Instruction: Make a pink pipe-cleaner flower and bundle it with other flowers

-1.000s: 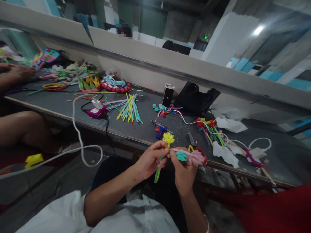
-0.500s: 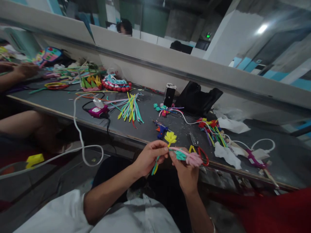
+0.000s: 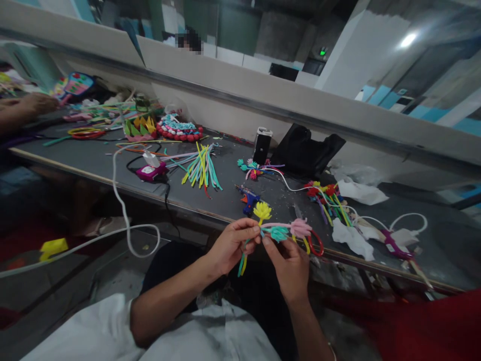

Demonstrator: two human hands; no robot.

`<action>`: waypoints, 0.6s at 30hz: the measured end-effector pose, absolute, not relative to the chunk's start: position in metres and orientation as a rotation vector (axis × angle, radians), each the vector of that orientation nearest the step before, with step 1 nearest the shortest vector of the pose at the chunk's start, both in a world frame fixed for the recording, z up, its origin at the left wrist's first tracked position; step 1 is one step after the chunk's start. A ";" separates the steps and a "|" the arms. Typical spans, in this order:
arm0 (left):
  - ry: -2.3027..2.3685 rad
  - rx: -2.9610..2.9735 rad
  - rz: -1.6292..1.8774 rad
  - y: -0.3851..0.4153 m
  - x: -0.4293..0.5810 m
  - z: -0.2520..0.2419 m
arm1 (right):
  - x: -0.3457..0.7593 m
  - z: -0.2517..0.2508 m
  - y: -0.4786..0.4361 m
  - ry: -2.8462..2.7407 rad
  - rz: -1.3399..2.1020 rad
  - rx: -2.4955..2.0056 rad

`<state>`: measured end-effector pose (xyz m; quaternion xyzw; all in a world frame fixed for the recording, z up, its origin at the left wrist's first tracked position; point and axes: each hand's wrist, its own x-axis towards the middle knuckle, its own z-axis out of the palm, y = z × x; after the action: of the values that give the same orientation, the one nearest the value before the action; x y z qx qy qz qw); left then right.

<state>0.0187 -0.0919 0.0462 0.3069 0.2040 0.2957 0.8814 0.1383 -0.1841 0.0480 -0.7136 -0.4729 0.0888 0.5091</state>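
Observation:
My left hand (image 3: 236,244) pinches the crossed stems of several fuzzy pipe-cleaner flowers just past the table's front edge. A yellow flower (image 3: 262,211) points up from its fingertips, while a pink flower (image 3: 300,228) stretches out to the right on a pink stem. Between them and a little lower is a teal flower (image 3: 279,233). The thumb and fingers of my right hand (image 3: 290,265) close on the teal flower's stem, just below its head. Teal and yellow stem ends hang beneath my left hand. Behind the yellow flower lies a blue glue gun (image 3: 249,198).
Red-handled pliers (image 3: 317,244) lie partly hidden behind the pink flower. Loose pipe cleaners (image 3: 205,168) spread across the table (image 3: 225,200). A black bag (image 3: 306,150) stands behind, and a white cable (image 3: 126,225) loops off the front edge. Another person's hand (image 3: 37,104) is at far left.
The pink flower has swung up from drooping over my right hand to nearly level. The teal flower shows more fully, and my right fingers have shifted beneath it. My left hand stays almost still.

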 end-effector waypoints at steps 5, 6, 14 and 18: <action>0.396 0.673 0.578 -0.094 0.018 0.045 | 0.148 0.045 -0.187 -1.299 0.033 -1.694; 0.391 0.680 0.566 -0.094 0.018 0.046 | 0.153 0.042 -0.187 -1.335 -0.047 -1.699; 0.423 0.788 0.501 -0.097 0.013 0.051 | 0.182 0.023 -0.195 -1.617 -0.509 -1.597; 0.408 0.841 0.442 -0.098 0.010 0.052 | 0.181 0.037 -0.202 -1.656 -0.212 -1.585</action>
<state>0.0103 -0.0982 0.0520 0.4022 0.1951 0.2112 0.8692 0.1815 -0.2016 0.0375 -0.6289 -0.6568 -0.0842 0.4075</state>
